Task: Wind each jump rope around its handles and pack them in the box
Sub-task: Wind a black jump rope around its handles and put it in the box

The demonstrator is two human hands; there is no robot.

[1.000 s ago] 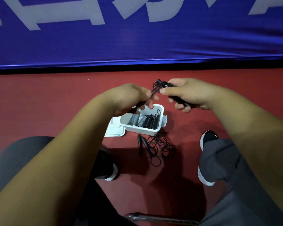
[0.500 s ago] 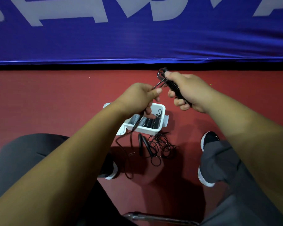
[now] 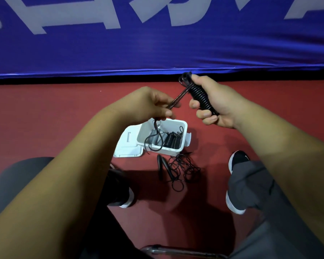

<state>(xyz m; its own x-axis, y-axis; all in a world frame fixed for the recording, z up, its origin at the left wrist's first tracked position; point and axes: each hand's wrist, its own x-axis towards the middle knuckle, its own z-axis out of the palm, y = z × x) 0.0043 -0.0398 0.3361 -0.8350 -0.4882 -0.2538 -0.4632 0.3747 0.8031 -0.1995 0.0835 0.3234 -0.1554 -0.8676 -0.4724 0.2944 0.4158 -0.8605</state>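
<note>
Large white letters point(image 3: 67, 15) on the blue banner point(image 3: 213, 49) — cropped, perhaps upside down, unreadable

The right hand point(image 3: 219, 103) has tipped the jump rope handles point(image 3: 200, 99) up toward the far side, so their wound coils now show; a second ago its fingers point(image 3: 204, 114) hid them. The left hand point(image 3: 146, 105) has drawn away to the left, and a taut stretch of cord point(image 3: 180, 98) now spans the gap between the hands. The slack (half a second ago trailing to the floor point(image 3: 64, 118)) now hangs as a short loop point(image 3: 153, 141) over the box point(image 3: 178, 126).
</note>
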